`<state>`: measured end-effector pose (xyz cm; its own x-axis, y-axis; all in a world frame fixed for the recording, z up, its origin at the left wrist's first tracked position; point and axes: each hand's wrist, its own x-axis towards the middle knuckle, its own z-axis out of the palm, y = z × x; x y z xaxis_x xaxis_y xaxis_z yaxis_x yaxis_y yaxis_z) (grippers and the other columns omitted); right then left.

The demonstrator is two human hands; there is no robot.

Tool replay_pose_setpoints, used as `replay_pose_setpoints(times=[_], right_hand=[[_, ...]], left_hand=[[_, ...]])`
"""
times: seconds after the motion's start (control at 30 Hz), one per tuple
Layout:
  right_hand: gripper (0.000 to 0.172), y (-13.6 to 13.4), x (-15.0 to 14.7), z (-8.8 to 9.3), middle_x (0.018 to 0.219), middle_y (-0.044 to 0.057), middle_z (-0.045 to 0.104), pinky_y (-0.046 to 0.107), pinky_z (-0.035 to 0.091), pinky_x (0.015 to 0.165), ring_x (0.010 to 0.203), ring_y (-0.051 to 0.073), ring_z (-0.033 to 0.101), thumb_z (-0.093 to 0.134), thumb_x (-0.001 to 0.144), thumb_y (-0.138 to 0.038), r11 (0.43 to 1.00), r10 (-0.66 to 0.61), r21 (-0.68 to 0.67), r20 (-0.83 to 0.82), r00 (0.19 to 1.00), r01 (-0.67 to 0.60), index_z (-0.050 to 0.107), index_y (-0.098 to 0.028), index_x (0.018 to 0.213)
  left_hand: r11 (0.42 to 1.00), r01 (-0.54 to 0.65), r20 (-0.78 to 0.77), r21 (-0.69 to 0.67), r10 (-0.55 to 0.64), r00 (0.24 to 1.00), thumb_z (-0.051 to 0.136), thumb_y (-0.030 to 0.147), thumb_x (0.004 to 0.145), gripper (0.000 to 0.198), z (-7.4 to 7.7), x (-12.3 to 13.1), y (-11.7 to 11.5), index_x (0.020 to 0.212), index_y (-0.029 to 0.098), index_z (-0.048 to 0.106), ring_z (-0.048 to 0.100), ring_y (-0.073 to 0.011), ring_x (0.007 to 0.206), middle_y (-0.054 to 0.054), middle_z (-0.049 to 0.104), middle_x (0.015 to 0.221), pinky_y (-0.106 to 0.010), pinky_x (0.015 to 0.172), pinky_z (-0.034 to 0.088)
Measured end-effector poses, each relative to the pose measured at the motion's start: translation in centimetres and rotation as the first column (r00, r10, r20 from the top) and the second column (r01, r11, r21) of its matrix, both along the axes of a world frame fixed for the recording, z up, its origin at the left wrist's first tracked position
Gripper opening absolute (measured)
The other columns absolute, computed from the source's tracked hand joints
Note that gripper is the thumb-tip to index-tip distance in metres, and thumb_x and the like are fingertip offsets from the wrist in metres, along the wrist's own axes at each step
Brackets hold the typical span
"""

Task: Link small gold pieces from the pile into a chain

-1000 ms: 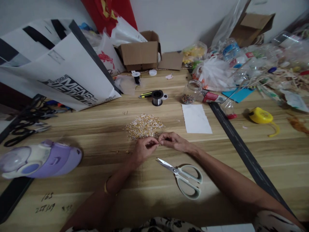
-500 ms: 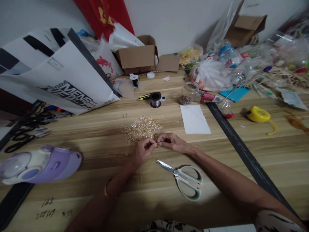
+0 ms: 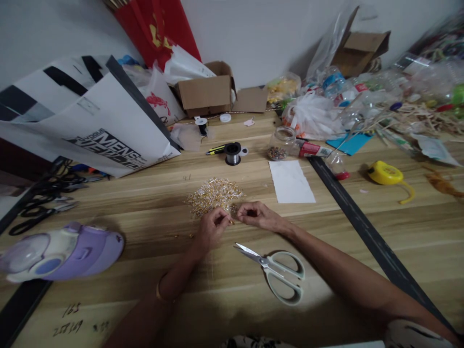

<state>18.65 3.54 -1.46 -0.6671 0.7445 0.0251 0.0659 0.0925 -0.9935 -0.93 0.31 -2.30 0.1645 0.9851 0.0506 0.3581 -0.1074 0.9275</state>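
My left hand (image 3: 213, 226) is closed in a pinch at the near edge of a pile of small gold and clear beaded pieces (image 3: 216, 194). A tiny gold-orange piece (image 3: 231, 222) shows at its fingertips, too small to name exactly. Just to the right, my right hand (image 3: 256, 215) also pinches thumb against forefinger, and whatever lies between them is too fine to see. A small gap separates the two sets of fingertips. Scissors (image 3: 264, 261) with pale handles lie below my hands, blades parted and pointing left.
Beyond the pile stand a spool of silvery wire (image 3: 232, 153), a cutter knife (image 3: 216, 150) and a jar of beads (image 3: 279, 147). White paper (image 3: 292, 182) and a yellow tape measure (image 3: 385, 173) lie right. A purple-white device (image 3: 81, 252) and black-handled scissors (image 3: 34, 217) are left.
My fingertips have moved slightly apart, from touching to a small gap. The gold-orange piece now shows at my left fingertips. The view has shifted a little.
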Motion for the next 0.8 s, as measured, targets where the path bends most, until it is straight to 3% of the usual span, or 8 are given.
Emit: replay_pose_setpoints(times=[0.17,0.3,0.57,0.8], right_hand=[[0.01,0.2,0.1,-0.3,0.062,-0.003,0.047,0.021,0.031,0.054,0.058,0.009,0.04,0.057,0.075,-0.021,1.0,0.023,-0.002,0.027,0.999,-0.023,0.055,-0.014,0.069],[0.004,0.2,0.2,-0.4,0.061,-0.003,0.047,0.021,0.03,0.054,0.057,0.009,0.04,0.055,0.072,-0.014,0.999,0.037,0.012,0.06,0.998,-0.037,0.054,-0.014,0.068],[0.002,0.1,0.1,-0.6,0.061,-0.004,0.046,0.021,0.029,0.054,0.056,0.009,0.038,0.054,0.071,-0.014,0.999,0.039,-0.009,0.059,0.997,-0.039,0.054,-0.014,0.069],[0.002,0.2,0.1,-0.5,0.061,-0.004,0.045,0.02,0.028,0.053,0.056,0.009,0.039,0.055,0.072,-0.014,0.999,0.03,0.037,0.081,0.996,-0.033,0.054,-0.014,0.069]], left_hand=[[0.999,-0.046,0.013,0.001,0.046,0.999,0.058,0.022,0.073,0.011,0.3,0.1,0.1,0.064,0.016,0.055,0.055,-0.011,0.057,0.001,0.059,0.06,-0.02,0.056,0.042],[0.998,-0.043,0.119,-0.037,0.047,0.992,0.059,0.021,0.071,0.012,0.8,0.3,0.2,0.062,0.016,0.053,0.059,-0.0128,0.067,-0.003,0.064,0.07,-0.022,0.062,0.045],[0.991,0.007,0.282,-0.131,0.031,0.959,0.063,0.025,0.069,0.018,1.6,0.5,0.1,0.06,0.016,0.05,0.061,-0.0148,0.074,-0.007,0.069,0.083,-0.025,0.065,0.045],[0.989,-0.005,0.373,-0.146,0.06,0.926,0.062,0.025,0.07,0.021,1.0,0.3,0.4,0.058,0.016,0.047,0.051,-0.0086,0.053,-0.001,0.065,0.068,-0.022,0.054,0.04]])
